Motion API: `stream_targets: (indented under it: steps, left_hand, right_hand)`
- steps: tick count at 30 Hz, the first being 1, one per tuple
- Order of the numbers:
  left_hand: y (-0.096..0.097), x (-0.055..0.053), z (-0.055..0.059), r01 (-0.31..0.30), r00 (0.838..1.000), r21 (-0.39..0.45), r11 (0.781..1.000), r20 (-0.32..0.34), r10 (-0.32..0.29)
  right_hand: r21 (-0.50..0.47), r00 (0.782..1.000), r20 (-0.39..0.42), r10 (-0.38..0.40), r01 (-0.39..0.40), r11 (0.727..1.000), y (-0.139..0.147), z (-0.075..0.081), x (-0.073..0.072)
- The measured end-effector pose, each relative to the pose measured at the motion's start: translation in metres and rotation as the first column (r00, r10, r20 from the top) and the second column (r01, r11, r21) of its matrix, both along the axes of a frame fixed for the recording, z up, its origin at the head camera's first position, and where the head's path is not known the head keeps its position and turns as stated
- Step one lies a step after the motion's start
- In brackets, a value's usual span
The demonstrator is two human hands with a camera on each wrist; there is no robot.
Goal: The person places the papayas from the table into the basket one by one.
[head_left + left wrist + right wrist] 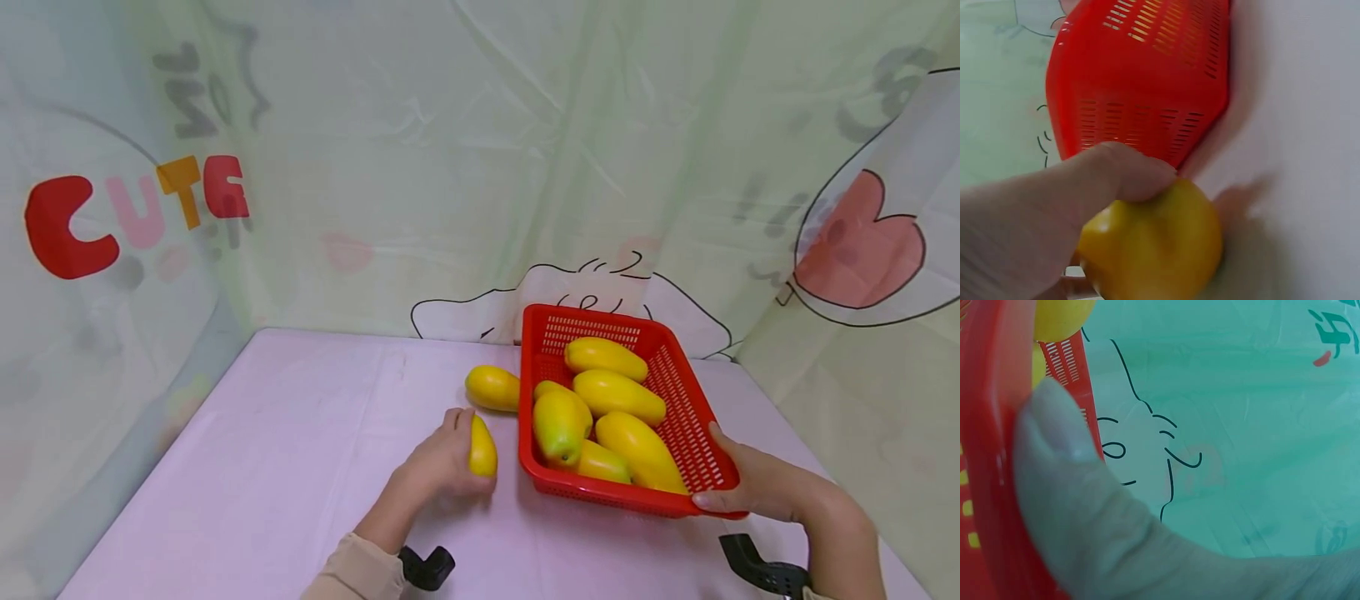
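Observation:
In the head view my left hand (pixel 444 457) grips a yellow mango (pixel 483 448) just left of the red plastic basket (pixel 528 433). The left wrist view shows the thumb over the near end of that mango (pixel 1160 244), with the basket wall (pixel 1129 119) beyond it. My right hand (pixel 765 479) holds the basket's near right corner, thumb over the rim (pixel 991 456); its other fingers are mostly hidden. Several yellow mangoes (pixel 619 397) lie inside the basket, one (pixel 557 427) greenish at its tip. Another mango (pixel 492 388) rests on the table against the basket's left side.
A pale pinkish cloth covers the table (pixel 300 467). Printed curtains (pixel 412 167) hang close behind it and along both sides. Black wrist mounts (pixel 427 568) are strapped at both wrists.

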State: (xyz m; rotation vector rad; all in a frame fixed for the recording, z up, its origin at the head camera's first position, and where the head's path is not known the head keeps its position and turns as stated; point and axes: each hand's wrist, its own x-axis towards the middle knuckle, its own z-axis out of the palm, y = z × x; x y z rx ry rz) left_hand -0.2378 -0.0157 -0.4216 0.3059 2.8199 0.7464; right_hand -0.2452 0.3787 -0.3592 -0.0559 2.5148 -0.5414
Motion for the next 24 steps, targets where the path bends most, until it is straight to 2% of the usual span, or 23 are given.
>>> stream_targets:
  steps: [10, 17, 24]
  left_hand:
    - [-0.011, 0.005, 0.015, 0.063, 0.997, -0.017, 0.998, 0.039, -0.062]
    - [-0.017, 0.007, 0.021, 0.051, 0.994, -0.036, 0.998, 0.103, -0.047]
    - [-0.021, 0.008, 0.023, 0.054, 0.992, -0.056, 0.997, 0.115, -0.048]
  right_hand:
    - [0.010, 1.000, -0.006, 0.005, -0.005, 1.000, 0.000, 0.000, 0.000]
    - [0.007, 1.000, 0.001, -0.002, 0.002, 1.000, 0.003, -0.003, -0.003]
    - [-0.017, 1.000, -0.001, -0.011, 0.011, 1.000, 0.002, -0.003, -0.002]
